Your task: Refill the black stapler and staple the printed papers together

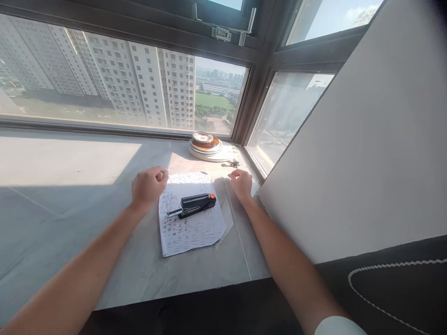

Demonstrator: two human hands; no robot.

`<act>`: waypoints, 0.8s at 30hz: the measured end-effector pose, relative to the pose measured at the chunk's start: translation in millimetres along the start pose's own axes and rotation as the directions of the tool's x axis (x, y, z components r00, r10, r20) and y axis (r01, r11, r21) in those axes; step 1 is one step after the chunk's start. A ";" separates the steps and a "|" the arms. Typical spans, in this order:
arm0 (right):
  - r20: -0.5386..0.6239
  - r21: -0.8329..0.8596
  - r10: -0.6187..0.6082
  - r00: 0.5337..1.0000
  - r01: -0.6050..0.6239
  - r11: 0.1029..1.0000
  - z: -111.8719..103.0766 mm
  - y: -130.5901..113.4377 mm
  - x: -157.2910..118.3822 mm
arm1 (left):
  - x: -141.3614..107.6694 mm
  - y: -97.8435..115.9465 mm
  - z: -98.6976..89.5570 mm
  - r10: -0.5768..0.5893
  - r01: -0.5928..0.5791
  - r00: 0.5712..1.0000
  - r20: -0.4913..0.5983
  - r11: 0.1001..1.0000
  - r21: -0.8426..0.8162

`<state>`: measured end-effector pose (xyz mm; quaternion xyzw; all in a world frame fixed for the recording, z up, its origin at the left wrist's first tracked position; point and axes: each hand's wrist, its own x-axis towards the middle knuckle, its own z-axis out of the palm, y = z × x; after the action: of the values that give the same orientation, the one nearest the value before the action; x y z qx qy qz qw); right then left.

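A black stapler (197, 204) with an orange end lies on a sheaf of lined, handwritten paper (199, 235) on the windowsill. My left hand (149, 186) is closed beside the paper's upper left edge, fingers curled; whatever it may hold is hidden. To the right of the paper, my right hand (241, 182) is closed in a pinch around something small and dark at its fingertips, too small to make out. Neither hand touches the stapler.
Stacked plates (206, 146) stand in the window corner, with keys (231, 164) just in front. A white wall (356, 153) rises close on the right. The sill's front edge (181, 296) runs below the paper.
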<state>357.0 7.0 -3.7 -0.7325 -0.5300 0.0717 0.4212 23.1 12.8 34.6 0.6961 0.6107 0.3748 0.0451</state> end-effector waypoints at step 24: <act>0.357 0.768 -0.832 0.426 0.373 0.520 -4.0 -50.4 -34.1 | 7.7 -33.3 -0.9 0.110 -0.117 0.988 0.112 0.991 0.058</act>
<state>308.6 -19.5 22.2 -0.2180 -0.8335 0.3321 0.3839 -4.8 27.6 21.5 0.7503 0.5783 0.3185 0.0343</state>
